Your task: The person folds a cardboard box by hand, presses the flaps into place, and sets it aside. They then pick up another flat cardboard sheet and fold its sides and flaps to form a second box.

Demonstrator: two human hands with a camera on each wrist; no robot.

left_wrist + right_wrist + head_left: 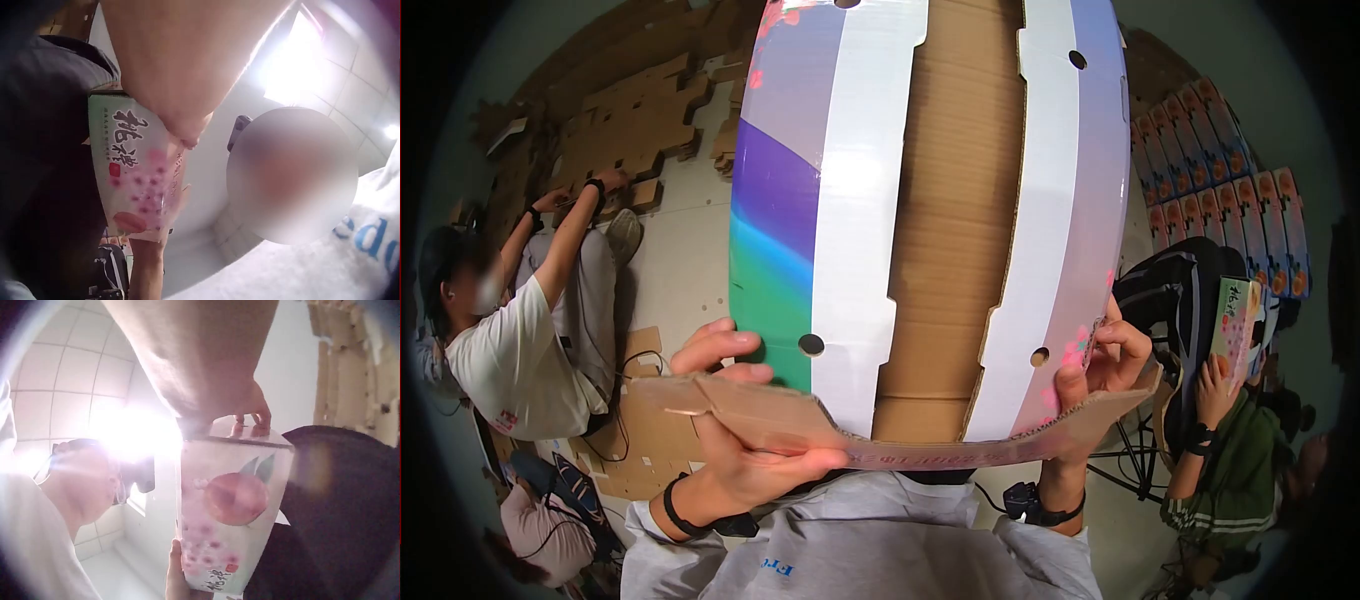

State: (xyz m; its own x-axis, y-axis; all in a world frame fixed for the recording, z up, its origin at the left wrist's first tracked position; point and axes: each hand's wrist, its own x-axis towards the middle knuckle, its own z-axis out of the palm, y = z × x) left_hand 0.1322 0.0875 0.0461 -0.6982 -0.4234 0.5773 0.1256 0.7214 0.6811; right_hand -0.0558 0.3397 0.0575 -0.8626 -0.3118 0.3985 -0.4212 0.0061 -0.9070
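Note:
A large printed cardboard box (775, 180) fills the middle of the head view, purple and green on one side and pink on the other. Two white flaps with small round holes lie over its top, and brown cardboard shows in the gap between them. At the near end an end flap (940, 455) sticks out towards the body. My left hand (745, 465) grips this flap's left part, thumb in front and fingers behind. On the right, my right hand (1105, 365) holds the box's near corner with bent fingers. Peach and blossom prints show on the box (231, 500) in the right wrist view.
At left, a seated person (530, 330) reaches over flat brown cardboard sheets (620, 125). To the right, another person in green (1235, 450) holds a small printed box (1233, 320). Behind them stand rows of printed boxes (1220, 220). A further person (545, 520) sits at lower left.

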